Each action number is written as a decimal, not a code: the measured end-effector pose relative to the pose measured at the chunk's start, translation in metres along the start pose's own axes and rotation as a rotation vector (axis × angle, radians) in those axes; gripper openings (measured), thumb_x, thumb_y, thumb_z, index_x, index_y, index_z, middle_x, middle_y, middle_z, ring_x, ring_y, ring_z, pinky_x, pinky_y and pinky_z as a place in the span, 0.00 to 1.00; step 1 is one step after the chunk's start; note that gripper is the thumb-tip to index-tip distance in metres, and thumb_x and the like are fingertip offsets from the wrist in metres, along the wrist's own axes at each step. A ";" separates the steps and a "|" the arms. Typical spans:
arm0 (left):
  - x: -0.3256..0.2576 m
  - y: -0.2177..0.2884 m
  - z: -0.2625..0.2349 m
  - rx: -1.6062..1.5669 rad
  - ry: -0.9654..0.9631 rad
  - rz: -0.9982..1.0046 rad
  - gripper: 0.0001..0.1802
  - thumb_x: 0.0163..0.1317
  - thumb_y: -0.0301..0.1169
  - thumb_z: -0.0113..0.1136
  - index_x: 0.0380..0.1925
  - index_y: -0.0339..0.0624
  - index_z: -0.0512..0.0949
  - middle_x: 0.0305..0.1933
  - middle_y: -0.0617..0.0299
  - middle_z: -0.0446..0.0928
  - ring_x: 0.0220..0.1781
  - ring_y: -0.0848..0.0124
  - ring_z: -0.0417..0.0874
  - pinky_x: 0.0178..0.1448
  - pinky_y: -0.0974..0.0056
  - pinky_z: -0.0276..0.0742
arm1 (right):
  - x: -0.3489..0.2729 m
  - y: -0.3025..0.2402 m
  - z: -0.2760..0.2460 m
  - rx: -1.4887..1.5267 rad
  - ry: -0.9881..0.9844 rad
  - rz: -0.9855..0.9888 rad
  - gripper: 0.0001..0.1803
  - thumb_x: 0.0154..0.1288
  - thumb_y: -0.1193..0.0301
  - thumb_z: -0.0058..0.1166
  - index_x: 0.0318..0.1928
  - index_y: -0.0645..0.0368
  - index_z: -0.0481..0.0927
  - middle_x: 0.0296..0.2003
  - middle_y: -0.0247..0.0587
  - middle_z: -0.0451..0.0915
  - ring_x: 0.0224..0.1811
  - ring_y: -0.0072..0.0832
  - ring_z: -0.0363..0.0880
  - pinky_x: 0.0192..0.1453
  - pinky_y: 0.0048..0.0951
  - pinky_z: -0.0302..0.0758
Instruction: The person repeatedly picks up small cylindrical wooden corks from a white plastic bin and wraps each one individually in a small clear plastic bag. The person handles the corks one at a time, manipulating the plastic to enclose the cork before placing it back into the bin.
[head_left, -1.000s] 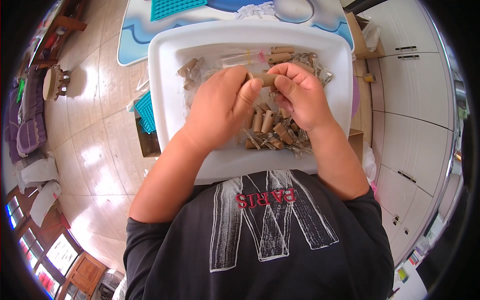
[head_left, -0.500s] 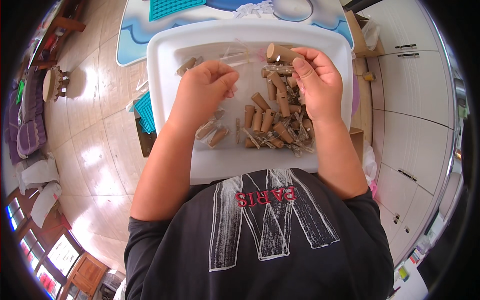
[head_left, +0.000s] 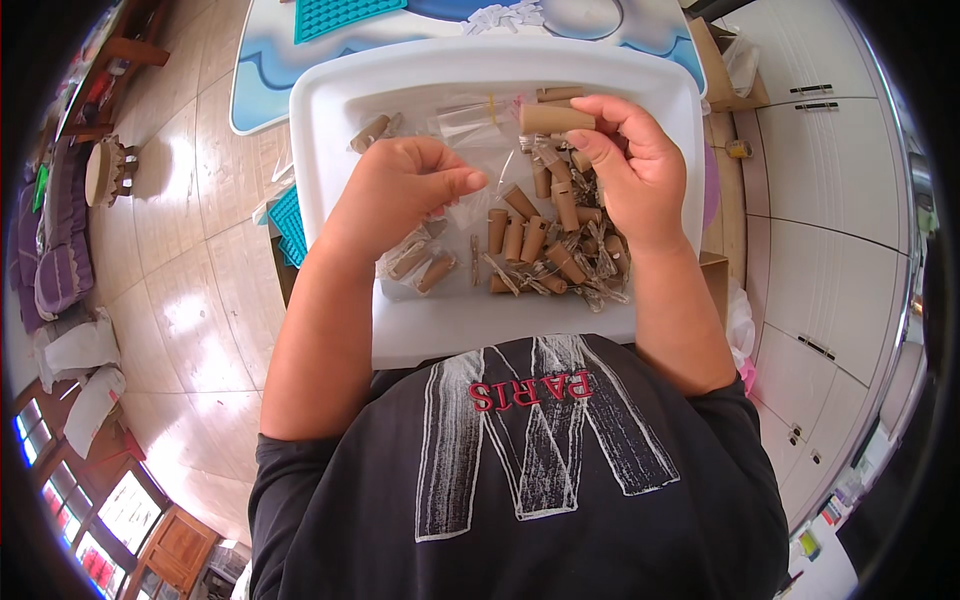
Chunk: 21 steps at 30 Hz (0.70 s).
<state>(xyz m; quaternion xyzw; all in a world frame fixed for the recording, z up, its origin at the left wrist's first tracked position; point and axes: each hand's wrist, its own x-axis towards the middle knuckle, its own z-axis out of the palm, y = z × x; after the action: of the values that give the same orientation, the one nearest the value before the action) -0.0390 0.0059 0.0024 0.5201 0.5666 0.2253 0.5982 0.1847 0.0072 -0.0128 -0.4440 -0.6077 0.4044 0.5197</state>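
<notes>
My right hand [head_left: 640, 165] pinches one end of a brown cork-shaped stopper [head_left: 553, 120] between thumb and fingers, holding it level above the white bin. To its left, my left hand [head_left: 405, 190] is closed, thumb against fingers, at a clear plastic bag [head_left: 470, 125]. The bag spreads around and beyond these fingertips; its exact grip is partly hidden. Below my right hand lies a heap of similar brown stoppers [head_left: 535, 240] with bundles of clear, thin wire [head_left: 600, 265]. A few stoppers in clear bags [head_left: 435, 272] rest below my left hand, and another bagged one [head_left: 370, 133] lies beyond it.
The white bin [head_left: 325, 75] has raised walls around the pieces. Behind it is a blue-and-white table [head_left: 265, 75] with a teal grid tray [head_left: 345, 15] and small white pieces [head_left: 505, 16]. Cardboard boxes [head_left: 725, 75] and white cabinets [head_left: 810, 150] stand at the right.
The stopper in my right hand has turned level and moved slightly left and down. My left hand has shifted a little right and down, and the clear bag now spreads wider.
</notes>
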 end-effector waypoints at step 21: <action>0.006 -0.009 0.015 -0.570 -0.343 -0.114 0.19 0.57 0.34 0.60 0.45 0.31 0.74 0.38 0.61 0.78 0.39 0.74 0.78 0.45 0.70 0.73 | -0.007 -0.006 0.015 0.123 -0.342 0.359 0.13 0.56 0.75 0.60 0.42 0.65 0.76 0.29 0.31 0.77 0.32 0.13 0.72 0.35 0.15 0.69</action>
<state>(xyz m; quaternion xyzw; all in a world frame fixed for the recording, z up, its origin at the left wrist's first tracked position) -0.0272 0.0022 -0.0111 0.3297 0.4000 0.2500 0.8178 0.1700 -0.0013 -0.0111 -0.4374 -0.5725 0.5955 0.3554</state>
